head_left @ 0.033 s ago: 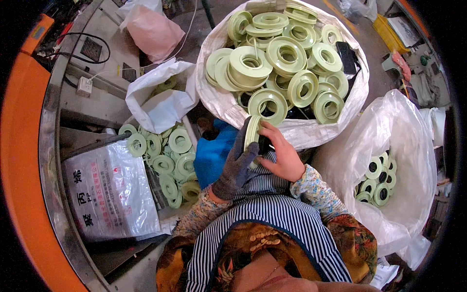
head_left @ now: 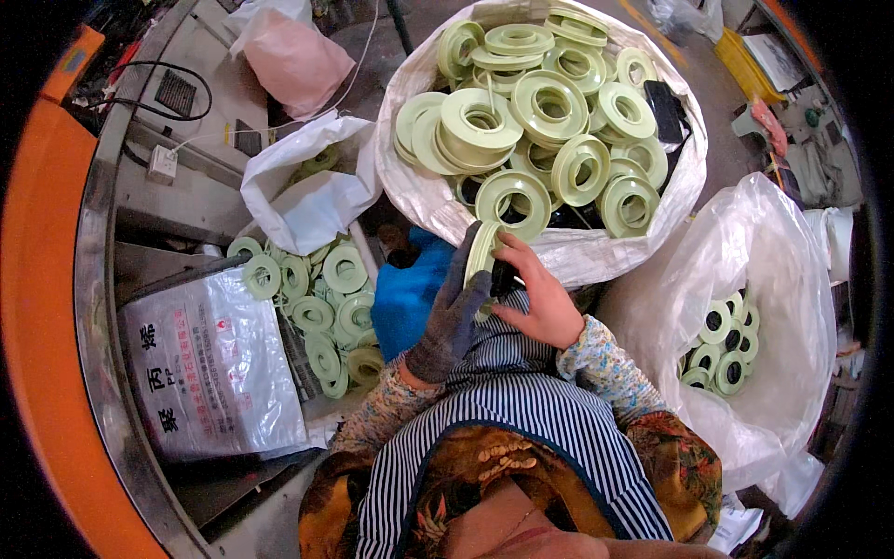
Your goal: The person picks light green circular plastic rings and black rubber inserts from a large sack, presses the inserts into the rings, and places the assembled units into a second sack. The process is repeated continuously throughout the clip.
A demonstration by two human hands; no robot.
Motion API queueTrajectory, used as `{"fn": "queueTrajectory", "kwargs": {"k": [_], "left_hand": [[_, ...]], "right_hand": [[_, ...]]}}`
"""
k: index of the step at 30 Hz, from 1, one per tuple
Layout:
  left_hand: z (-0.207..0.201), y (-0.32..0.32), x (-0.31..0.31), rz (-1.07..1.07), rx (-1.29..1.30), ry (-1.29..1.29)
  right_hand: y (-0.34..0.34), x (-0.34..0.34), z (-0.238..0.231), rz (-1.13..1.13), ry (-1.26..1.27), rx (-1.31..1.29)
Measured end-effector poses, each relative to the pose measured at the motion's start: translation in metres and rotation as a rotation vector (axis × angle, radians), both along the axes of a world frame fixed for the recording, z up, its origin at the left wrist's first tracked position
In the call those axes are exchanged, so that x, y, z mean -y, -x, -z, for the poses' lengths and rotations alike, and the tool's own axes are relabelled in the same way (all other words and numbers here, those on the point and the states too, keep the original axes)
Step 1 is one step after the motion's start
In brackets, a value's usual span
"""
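Observation:
In front of my apron, a pale green plastic ring (head_left: 481, 250) is held on edge between my hands. My left hand (head_left: 449, 321), in a dark grey glove, is closed around its left side. My bare right hand (head_left: 545, 303) grips from the right, its fingertips at the ring's upper rim and its thumb lower down. A dark part shows between the ring and my right palm; its kind is hard to make out. Just beyond my hands, a large white woven sack (head_left: 596, 256) is heaped with similar pale green flanged rings (head_left: 549, 104).
Thin pale green rings (head_left: 312, 315) lie loose at the left, beside a printed white sack (head_left: 219, 363) and a smaller open white bag (head_left: 307, 210). At the right, a clear plastic bag (head_left: 768, 261) holds rings with dark centres (head_left: 731, 371). An orange machine frame (head_left: 47, 279) borders the left.
A small white stub by my right fingers no longer shows. My hands and the ring have otherwise barely moved.

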State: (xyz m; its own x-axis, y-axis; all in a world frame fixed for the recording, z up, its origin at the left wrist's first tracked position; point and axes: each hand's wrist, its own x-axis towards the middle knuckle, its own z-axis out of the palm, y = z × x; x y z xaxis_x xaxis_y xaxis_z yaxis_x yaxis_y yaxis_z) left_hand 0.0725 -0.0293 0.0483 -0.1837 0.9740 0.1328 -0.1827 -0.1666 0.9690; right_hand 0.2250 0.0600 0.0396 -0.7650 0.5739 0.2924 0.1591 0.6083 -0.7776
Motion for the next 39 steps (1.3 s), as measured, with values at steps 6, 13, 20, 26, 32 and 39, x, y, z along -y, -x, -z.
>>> {"fn": "queueTrajectory", "kwargs": {"k": [6,13,20,26,32,39], "left_hand": [[0.012,-0.005,0.003,-0.061,-0.123,-0.008],[0.017,-0.014,0.008,-0.101,-0.122,-0.017],[0.003,-0.009,0.017,-0.033,-0.037,0.079],[-0.003,0.006,0.025,0.016,-0.339,-0.02],[0.025,0.03,0.019,-0.213,-0.942,-0.338],[0.009,-0.001,0.014,-0.288,-0.328,0.171]], "right_hand": [[-0.003,0.012,-0.016,0.205,0.027,0.222],[-0.008,0.015,-0.008,0.099,0.059,0.13],[-0.007,0.015,-0.007,0.051,-0.265,0.155],[-0.01,0.016,-0.014,0.014,-0.66,0.241],[-0.006,0.003,-0.021,-0.128,-0.664,0.178],[0.004,0.018,-0.039,0.19,0.296,0.217]]}}
